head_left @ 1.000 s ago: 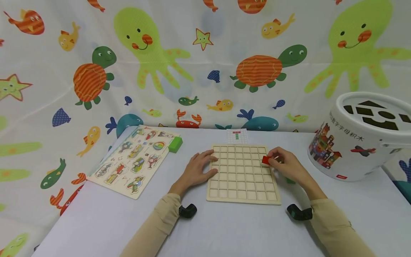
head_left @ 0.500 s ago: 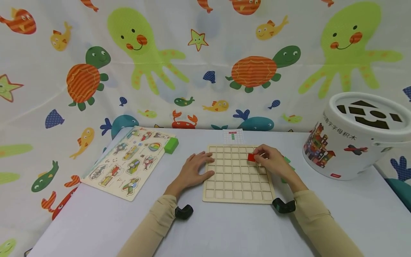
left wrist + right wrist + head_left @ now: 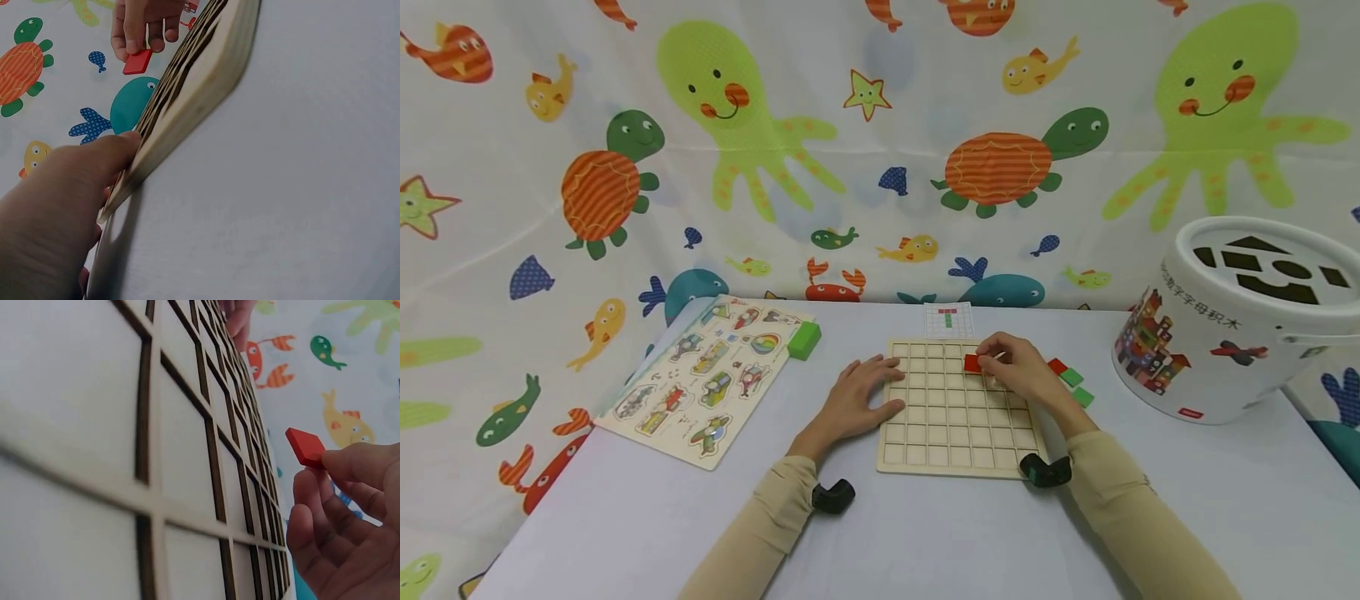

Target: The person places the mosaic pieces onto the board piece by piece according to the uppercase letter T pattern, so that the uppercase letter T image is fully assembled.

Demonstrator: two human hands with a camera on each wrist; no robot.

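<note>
A pale wooden grid board (image 3: 936,410) lies flat on the white table. My left hand (image 3: 859,402) rests at its left edge, with straight, spread fingertips and thumb touching the rim. Over the upper middle of the grid, my right hand (image 3: 1017,368) pinches a small red square tile (image 3: 972,363) between thumb and fingers. The right wrist view shows this red tile (image 3: 306,447) tilted and held clear of the grid surface. To the right of the board lie green tiles (image 3: 1082,396) and a red tile (image 3: 1057,366), partly beside my right forearm.
A small card (image 3: 948,320) printed with a red and green T pattern lies behind the board. On the left are a picture puzzle board (image 3: 700,392) and a green block (image 3: 804,341). A white bucket (image 3: 1217,333) with a slotted lid stands at the right.
My right hand has carried the red tile leftward from the board's right edge to above its upper middle. Loose tiles at the right have come into view. My left hand stays put.
</note>
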